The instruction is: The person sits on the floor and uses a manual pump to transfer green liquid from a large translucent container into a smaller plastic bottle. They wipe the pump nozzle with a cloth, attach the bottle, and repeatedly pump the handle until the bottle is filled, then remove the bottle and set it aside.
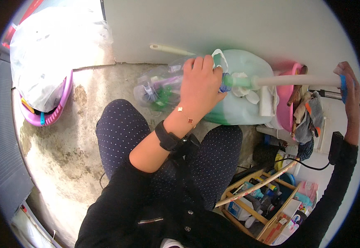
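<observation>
My left hand (200, 82) grips the neck end of a clear plastic bottle (173, 82), which lies roughly sideways in view. Next to my fingers is a blue threaded ring (225, 82). A pale tube (291, 81) with a green-tinted end meets the bottle's mouth there; how far in it goes cannot be seen. At the far right my right hand (348, 86) holds the tube's other end, beside a blue piece (343, 88). Behind the left hand stands a large translucent greenish jug (254, 65) with a white handle ring (220, 57).
A pink basin (283, 102) with gloves (310, 113) adjoins the jug. A wooden-framed crate (245, 203) of bottles and boxes sits lower right, crossed by a stick (257, 186). Far left is a pink basket (67, 93) under a white plastic bag (56, 55). The wall (214, 24) borders the jug.
</observation>
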Demonstrator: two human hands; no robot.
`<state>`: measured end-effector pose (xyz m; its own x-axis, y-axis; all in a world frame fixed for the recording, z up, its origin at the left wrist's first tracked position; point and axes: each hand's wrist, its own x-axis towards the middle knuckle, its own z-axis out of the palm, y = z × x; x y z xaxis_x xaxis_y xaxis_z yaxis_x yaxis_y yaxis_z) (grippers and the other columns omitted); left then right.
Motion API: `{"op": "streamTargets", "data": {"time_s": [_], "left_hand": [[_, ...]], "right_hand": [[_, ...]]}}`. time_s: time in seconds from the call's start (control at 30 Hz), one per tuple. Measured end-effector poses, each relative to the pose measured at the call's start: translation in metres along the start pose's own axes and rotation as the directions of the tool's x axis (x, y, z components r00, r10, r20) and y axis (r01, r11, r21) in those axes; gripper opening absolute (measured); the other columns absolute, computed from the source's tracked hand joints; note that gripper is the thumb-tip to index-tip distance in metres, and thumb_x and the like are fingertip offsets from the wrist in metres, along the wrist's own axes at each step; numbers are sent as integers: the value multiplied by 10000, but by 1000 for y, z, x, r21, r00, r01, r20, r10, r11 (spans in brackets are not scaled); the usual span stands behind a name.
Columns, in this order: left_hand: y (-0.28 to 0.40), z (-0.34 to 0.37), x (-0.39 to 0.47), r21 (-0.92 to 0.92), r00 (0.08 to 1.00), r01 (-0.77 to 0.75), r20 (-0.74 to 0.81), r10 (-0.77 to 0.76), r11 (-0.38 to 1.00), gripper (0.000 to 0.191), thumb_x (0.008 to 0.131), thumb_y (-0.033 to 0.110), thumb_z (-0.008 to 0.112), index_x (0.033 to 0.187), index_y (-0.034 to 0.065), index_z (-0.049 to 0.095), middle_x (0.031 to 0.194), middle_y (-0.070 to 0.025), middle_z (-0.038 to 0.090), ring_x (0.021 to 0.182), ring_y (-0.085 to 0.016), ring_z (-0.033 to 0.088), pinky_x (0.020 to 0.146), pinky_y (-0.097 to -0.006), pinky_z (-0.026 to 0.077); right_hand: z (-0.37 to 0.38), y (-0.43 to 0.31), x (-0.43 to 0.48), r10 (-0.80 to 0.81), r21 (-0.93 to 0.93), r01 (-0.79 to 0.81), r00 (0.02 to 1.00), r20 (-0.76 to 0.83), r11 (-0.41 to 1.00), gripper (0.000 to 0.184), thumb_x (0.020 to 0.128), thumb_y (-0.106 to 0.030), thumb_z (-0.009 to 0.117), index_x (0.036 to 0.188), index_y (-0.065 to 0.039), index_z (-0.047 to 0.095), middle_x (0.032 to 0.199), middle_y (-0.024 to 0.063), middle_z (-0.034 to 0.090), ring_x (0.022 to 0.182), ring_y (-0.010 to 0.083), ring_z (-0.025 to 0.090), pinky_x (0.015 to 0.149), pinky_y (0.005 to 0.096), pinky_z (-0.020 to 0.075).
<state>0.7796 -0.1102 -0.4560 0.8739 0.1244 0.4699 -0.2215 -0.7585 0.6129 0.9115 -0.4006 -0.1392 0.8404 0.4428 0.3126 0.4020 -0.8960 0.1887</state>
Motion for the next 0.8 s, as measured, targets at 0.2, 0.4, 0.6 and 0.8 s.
{"op": "streamTargets", "data": {"time_s": [0.2,0.4,0.6,0.8], "left_hand": [[1,1,-1,-10,1000,13,-14,-13,1000,426,534,280,760,908,104,661,907,-77,482,936,-261,479,856,-385,359],[2,0,0,-8,999,12,-29,-12,1000,427,532,273,765,911,108,658,920,-82,480,939,-270,484,844,-385,365],[0,-1,0,5,1000,-11,-18,11,1000,436,538,282,765,923,114,650,916,-85,471,926,-269,479,821,-379,366],[1,-2,-1,-1,1000,-9,-12,9,1000,441,537,279,769,928,116,649,912,-86,468,919,-270,478,807,-376,363]], "right_hand": [[8,-17,-9,41,84,-38,999,-36,996,582,882,-534,451,1264,-101,525,992,53,607,646,84,485,551,209,391],[9,-34,-5,94,145,-98,995,33,985,548,882,-496,487,1233,-78,543,954,50,598,638,82,471,531,220,376],[55,-54,-19,44,351,-92,989,143,932,469,873,-415,540,1126,-23,583,978,69,590,712,94,511,561,220,412],[111,-81,-33,-113,406,91,993,31,909,343,836,-286,589,961,33,594,987,110,595,824,194,543,745,307,440]]}}
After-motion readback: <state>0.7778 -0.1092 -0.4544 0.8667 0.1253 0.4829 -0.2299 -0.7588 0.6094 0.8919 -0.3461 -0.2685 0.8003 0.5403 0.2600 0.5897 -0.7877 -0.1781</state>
